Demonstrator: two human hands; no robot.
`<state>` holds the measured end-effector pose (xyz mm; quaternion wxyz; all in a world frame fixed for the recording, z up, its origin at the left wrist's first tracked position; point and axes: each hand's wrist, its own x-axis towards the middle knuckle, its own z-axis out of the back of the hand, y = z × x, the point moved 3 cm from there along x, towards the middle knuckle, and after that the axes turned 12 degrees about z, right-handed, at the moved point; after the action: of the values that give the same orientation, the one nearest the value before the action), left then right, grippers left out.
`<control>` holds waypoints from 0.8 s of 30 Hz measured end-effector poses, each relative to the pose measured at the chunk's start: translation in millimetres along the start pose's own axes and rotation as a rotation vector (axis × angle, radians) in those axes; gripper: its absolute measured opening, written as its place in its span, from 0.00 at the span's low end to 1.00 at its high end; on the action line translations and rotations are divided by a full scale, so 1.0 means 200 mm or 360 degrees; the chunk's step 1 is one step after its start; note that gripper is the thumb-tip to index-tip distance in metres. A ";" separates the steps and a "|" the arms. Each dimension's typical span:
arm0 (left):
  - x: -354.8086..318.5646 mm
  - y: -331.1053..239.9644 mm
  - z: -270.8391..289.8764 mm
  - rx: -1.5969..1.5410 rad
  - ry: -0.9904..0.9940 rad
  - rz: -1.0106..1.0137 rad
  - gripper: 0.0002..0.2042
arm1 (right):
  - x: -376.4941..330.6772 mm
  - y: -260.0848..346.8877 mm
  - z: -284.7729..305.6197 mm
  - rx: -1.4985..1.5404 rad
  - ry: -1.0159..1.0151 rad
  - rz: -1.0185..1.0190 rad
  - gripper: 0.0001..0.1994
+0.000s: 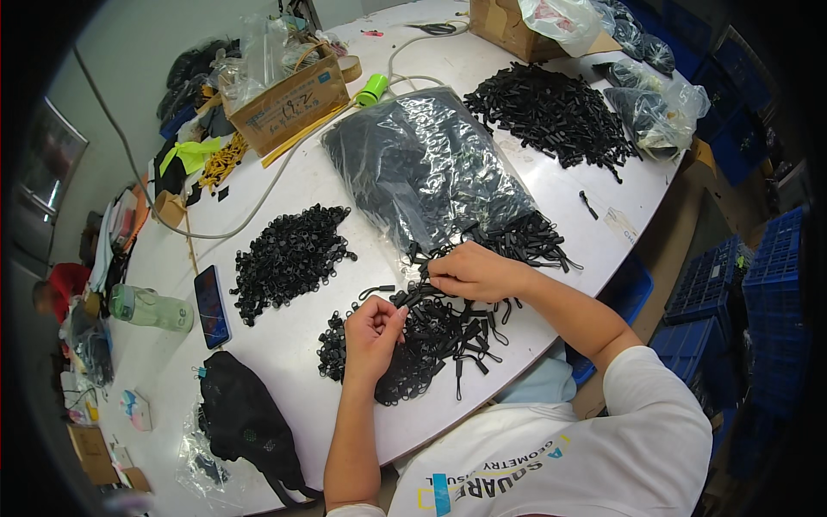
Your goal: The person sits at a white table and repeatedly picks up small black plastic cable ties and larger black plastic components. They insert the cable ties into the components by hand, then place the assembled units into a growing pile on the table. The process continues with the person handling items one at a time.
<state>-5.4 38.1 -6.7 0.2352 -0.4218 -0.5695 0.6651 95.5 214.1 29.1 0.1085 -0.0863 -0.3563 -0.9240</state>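
My left hand (372, 334) is closed, thumb against curled fingers, over the near heap of small black parts; whatever it pinches is too small to make out. To its right, my right hand (475, 271) has its fingers bent together at the edge of the looped black zipper pulls (534, 239). Its fingertips touch the pulls, and what lies between them is hidden. Beneath and between both hands, looped pulls mix with small black ring-ended pieces (405, 366). One single pull (376, 290) lies just above my left hand.
Beyond my hands lies a plastic-wrapped black bundle (422, 164). Another heap of black ring-ended pieces (289, 258) is at left, and a large heap of black pulls (551, 112) at far right. A phone (212, 306), green bottle (153, 308), black bag (245, 414) and cardboard box (289, 103) stand around.
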 end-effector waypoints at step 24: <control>0.00 0.00 0.08 0.0034 -0.0248 -0.0005 0.08 | 0.02 0.03 -0.05 -0.0168 -0.0280 0.0259 0.07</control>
<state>-17.5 29.1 -6.7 0.1957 -0.3653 -0.5796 0.7017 92.6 202.0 27.2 0.1466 -0.2013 -0.3070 -0.9185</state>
